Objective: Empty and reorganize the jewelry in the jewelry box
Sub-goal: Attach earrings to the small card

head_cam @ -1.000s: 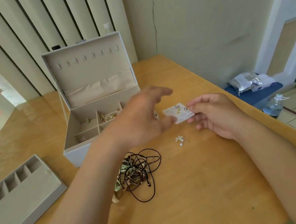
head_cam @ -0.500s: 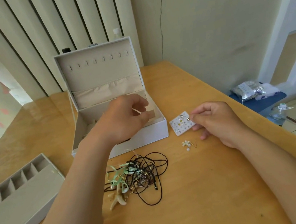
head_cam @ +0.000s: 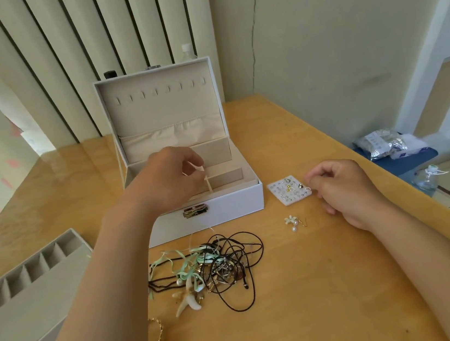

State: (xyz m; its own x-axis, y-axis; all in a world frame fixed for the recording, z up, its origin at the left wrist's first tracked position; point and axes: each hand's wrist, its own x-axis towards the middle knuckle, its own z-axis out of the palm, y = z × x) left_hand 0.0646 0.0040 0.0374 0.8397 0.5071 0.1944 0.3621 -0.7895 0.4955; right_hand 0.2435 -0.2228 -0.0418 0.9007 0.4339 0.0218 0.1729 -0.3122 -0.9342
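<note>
1. White-walled jewelry box [head_cam: 223, 213] stands open on the wooden table [head_cam: 321, 300], lid upright. The left hand [head_cam: 173, 177] reaches over its inner compartments, fingers curled, thumb and forefinger pinching a thin pale strip [head_cam: 208, 185]. What that strip is, I cannot tell. If it is fixed to the lining, a sharp pull may drag or tip the box rather than free anything.
2. Just right of the box the earring card [head_cam: 287, 193] lies flat on the table. The right hand [head_cam: 343, 186] rests beside it, fingers curled in and fingertips pinched at the card's right edge. The studs are tiny, so tilting the card in a lift could shed a loose one toward the nearby table edge.
3. In front of the box, under the left forearm, lies a tangle of cords and ribbons [head_cam: 219, 265]. An arm drawn back low could snag a loop, tighten the knots, or sweep the gold bracelet [head_cam: 157, 333] nearer the table's front.
4. Between card and tangle a pearl flower earring [head_cam: 293, 222] lies loose, near the right wrist. A careless slide of that wrist would likely knock it away.
</note>
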